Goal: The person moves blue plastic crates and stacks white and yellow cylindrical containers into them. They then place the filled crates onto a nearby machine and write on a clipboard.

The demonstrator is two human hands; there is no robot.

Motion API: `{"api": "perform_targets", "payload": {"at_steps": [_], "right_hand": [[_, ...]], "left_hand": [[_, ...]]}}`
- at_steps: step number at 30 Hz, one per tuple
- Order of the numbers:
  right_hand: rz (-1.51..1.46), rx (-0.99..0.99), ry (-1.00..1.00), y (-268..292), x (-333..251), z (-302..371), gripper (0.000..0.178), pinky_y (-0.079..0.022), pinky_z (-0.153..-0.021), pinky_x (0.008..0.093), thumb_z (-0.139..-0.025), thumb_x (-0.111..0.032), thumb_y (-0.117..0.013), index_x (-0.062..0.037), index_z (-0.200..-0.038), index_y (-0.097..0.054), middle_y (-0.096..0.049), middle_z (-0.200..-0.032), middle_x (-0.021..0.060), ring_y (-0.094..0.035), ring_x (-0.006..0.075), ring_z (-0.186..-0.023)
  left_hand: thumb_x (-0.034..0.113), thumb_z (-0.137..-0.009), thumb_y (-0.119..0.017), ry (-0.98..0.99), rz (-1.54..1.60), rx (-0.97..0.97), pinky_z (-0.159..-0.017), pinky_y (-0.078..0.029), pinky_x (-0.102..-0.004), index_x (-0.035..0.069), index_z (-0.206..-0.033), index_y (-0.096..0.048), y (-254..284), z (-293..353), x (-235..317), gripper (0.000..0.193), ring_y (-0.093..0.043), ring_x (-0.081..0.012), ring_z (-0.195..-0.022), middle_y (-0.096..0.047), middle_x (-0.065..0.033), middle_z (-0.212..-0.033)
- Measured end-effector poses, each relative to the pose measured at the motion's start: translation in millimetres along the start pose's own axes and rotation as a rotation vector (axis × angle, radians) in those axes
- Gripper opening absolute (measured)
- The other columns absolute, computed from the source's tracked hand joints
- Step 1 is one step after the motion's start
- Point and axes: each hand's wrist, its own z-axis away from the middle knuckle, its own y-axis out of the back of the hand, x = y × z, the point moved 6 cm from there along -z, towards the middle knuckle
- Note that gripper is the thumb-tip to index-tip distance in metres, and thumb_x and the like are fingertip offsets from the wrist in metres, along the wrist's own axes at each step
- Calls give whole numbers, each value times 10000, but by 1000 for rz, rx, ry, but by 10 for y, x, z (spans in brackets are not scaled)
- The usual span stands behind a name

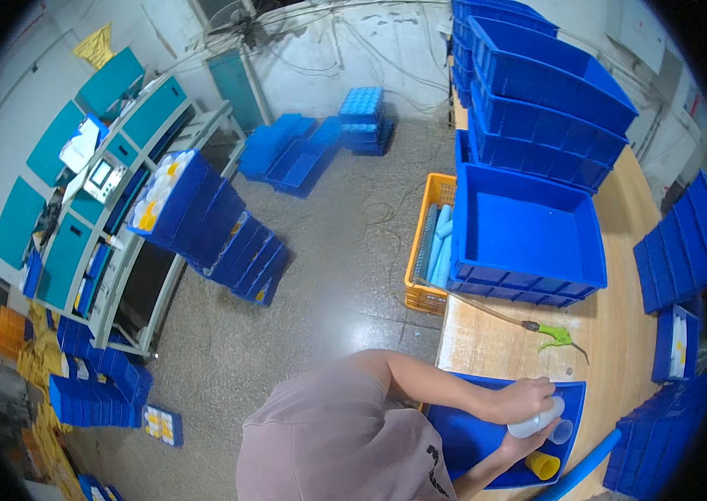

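Both my arms reach to the right over a shallow blue tray on the wooden table. My left hand is closed over the top of a smooth white plastic container. From below, the fingers of my right hand curl against the same container. A translucent cup sits right beside my right fingertips; whether they touch it I cannot tell. Close to my right hand, a yellow cup lies tipped in the tray.
A green air gun with its hose lies on the table beyond the tray. Large blue crates stand stacked further off. An orange basket holds light blue rolls. Filled blue crates rise by a teal-panelled machine at left.
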Motion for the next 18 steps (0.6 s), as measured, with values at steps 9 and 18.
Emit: {"api": "perform_targets", "payload": {"at_steps": [9, 18], "right_hand": [[-281, 418, -172, 505, 98, -371, 620, -413, -1014, 479, -987, -520, -349, -23, -1342, -455, -531, -1311, 191, -513, 325, -1205], [514, 228, 346, 53, -219, 612, 513, -464, -960, 356, -795, -249, -703, -37, -1227, -527, -604, -1156, 83, -588, 211, -1074]], "left_hand": [[79, -739, -585, 195, -40, -12, -587, -538, -370, -10, -900, -596, 110, -85, -199, 184, -637, -282, -772, -608, -168, -833], [-97, -622, -587, 140, 209, -96, -640, -486, -378, 46, -831, -721, 482, 116, -168, 286, -620, -275, -726, -651, -119, -739]]}}
